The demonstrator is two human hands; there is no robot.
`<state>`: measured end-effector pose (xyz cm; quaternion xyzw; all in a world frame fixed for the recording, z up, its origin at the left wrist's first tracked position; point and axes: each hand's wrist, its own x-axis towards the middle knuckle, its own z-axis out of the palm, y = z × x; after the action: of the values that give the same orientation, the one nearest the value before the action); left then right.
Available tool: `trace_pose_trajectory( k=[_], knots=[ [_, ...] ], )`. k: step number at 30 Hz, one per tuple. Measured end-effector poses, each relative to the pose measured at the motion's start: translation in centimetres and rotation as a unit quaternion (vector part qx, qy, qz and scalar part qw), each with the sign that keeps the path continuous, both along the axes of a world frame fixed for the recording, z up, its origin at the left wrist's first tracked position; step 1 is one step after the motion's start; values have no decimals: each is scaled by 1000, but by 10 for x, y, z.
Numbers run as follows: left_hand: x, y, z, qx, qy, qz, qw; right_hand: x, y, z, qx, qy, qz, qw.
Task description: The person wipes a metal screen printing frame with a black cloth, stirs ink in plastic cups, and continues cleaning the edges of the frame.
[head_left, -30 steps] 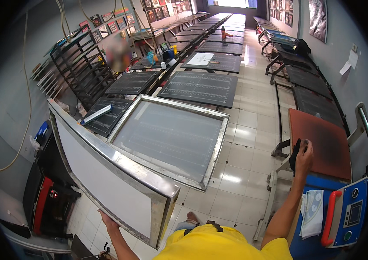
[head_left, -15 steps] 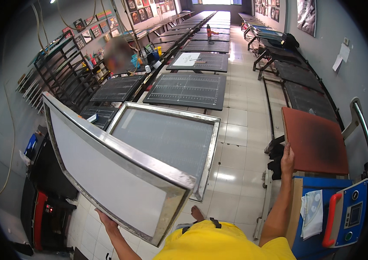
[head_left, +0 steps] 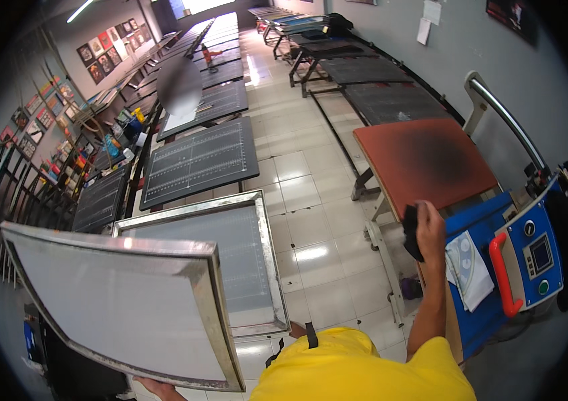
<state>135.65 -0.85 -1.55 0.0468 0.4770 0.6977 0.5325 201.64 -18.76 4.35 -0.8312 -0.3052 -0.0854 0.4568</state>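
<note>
Small posters (head_left: 103, 53) are hanging on the far left wall, and they are looking too tiny to read. White papers (head_left: 424, 30) are hanging on the right wall, and their writing is looking too small to read as well. Dark boards (head_left: 197, 160) are showing white lines and little marks. On the near right, a blue panel (head_left: 540, 267) is showing a dial, a little dark screen and a green button, with a red handle (head_left: 501, 274) sitting on its left.

The left hand (head_left: 157, 389) is gripping the bottom edge of a big white screen with a silver frame (head_left: 117, 307). Only part of that hand is showing at the near edge. The big screen is standing up on its side on the near left, leaning a bit. Another framed screen (head_left: 270, 260) is lying flat just behind it.

The right arm is coming from the near right and pointing away, with its elbow bending. The right hand (head_left: 430, 230) is closing its fingers on a black cloth (head_left: 412, 234). That cloth is hanging by the near edge of a red-brown pad (head_left: 424, 160). A white and blue cloth (head_left: 469, 271) is lying to the right of this hand.
</note>
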Motion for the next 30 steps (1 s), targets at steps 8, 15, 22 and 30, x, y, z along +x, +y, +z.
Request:
trace_pose_trajectory(
  k=[8, 15, 22, 30],
  knots=[
    [-21, 30, -18, 65, 79, -29, 994, -39, -17, 9, 32, 113, 113, 987],
    [-42, 9, -26, 36, 165, -54, 984, -119, 43, -29, 28, 292, 421, 858],
    [-43, -27, -17, -8, 219, -32, 975, -174, 51, -89, 108, 449, 488, 741],
    [-67, -60, -22, -80, 213, 17, 974, -209, 77, -90, 100, 462, 462, 751]
  ],
)
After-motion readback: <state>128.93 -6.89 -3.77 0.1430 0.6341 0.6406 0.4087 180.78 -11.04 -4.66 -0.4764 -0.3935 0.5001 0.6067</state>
